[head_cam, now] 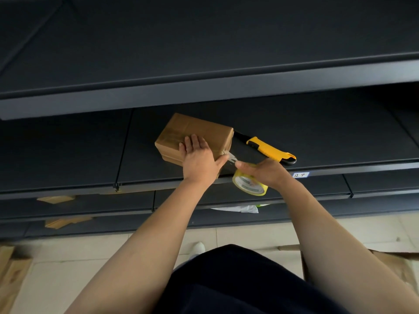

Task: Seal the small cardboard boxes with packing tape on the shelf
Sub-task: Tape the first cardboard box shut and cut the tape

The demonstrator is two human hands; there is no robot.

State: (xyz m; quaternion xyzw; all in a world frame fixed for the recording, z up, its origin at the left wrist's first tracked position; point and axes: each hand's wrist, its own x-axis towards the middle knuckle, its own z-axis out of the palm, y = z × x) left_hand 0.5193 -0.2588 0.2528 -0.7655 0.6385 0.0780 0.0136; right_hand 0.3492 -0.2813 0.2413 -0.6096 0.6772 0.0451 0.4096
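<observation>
A small brown cardboard box (204, 130) lies on the dark shelf (317, 141), its top shiny with clear tape. My left hand (199, 157) presses flat on the box's near end, fingers straight, thumb stretched toward the corner. My right hand (265, 171) grips a yellow roll of clear packing tape (248, 185) just off the shelf's front edge. A short strip of tape (231, 158) runs from the roll to the box's near right corner.
A yellow and black utility knife (269, 150) lies on the shelf right of the box. Flattened cardboard pieces (56, 198) sit on lower shelves, and a white sheet (238, 208) below the roll. More cardboard (396, 264) lies on the tiled floor at both sides.
</observation>
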